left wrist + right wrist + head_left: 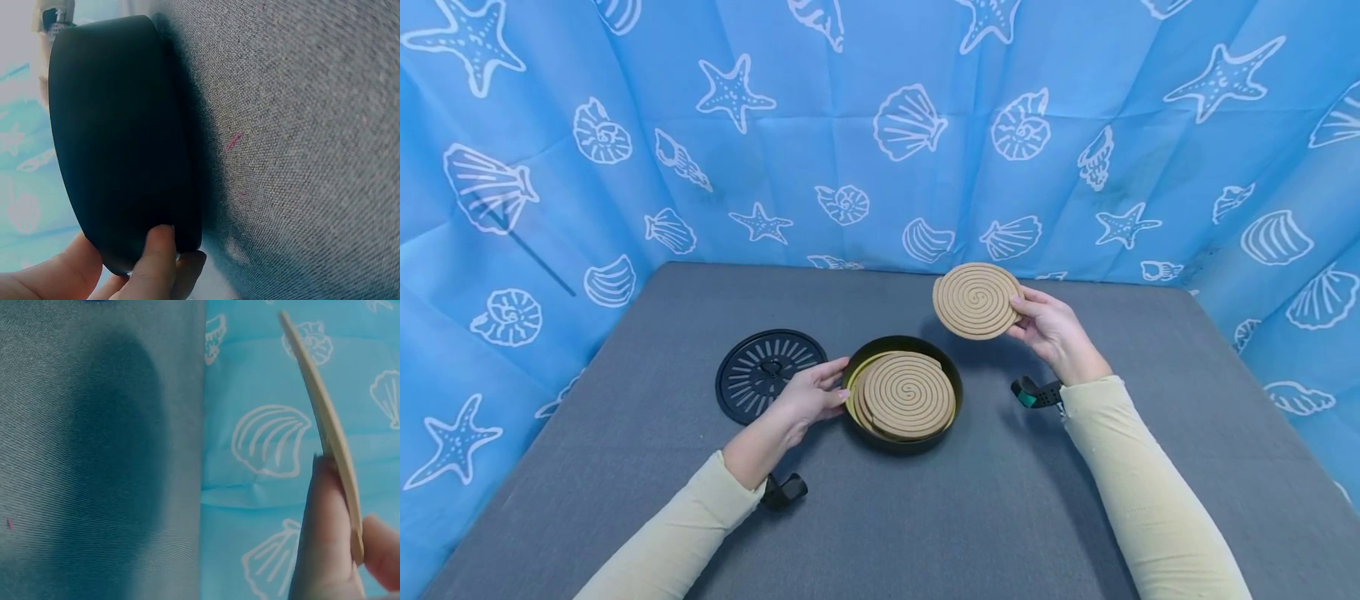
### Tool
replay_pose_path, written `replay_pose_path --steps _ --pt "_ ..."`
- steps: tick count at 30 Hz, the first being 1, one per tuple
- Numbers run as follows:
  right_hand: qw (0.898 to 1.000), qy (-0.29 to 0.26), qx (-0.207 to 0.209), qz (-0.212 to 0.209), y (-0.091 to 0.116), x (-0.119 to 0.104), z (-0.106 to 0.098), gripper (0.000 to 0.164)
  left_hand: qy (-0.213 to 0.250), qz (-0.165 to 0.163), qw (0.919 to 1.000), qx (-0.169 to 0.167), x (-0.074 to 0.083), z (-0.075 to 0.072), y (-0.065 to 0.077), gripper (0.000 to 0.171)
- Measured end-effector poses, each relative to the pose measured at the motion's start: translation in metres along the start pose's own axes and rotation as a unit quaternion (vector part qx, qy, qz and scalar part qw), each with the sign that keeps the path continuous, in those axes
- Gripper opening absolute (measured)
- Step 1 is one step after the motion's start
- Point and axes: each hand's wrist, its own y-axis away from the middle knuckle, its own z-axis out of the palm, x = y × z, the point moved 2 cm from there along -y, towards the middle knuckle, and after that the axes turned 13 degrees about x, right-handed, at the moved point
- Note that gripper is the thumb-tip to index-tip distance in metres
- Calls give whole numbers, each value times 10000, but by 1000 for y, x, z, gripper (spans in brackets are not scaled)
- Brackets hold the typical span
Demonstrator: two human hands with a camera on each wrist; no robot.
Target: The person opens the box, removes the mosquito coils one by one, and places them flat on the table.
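A tan spiral mosquito coil [976, 301] is pinched at its right edge between the thumb and fingers of my right hand [1051, 327], raised above the table. In the right wrist view the coil [331, 425] shows edge-on and thin. My left hand [808, 398] grips the left side of a round dark tin [904, 447], thumb at the rim and fingers against the outer wall. The left wrist view shows the tin's side wall [119, 137] close up. Inside the tin lie more stacked mosquito coils [910, 396], with something yellow along their edge.
A black slotted round lid [769, 367] lies left of the tin, partly behind my left hand. Grey cloth covers the table [955, 525]. A blue curtain [850, 125] with shells and starfish hangs behind and at both sides. Black straps [1036, 392] sit at my wrists.
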Motion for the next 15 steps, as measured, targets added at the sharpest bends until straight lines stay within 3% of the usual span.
replay_pose_path --steps 8,15 --pt "9968 -462 561 327 -11 5 -7 58 -28 -84 10000 4 0 0 -1 54" --pt "9933 -479 949 443 -21 13 -9 57 0 -151 9999 19 0 -1 -1 54"
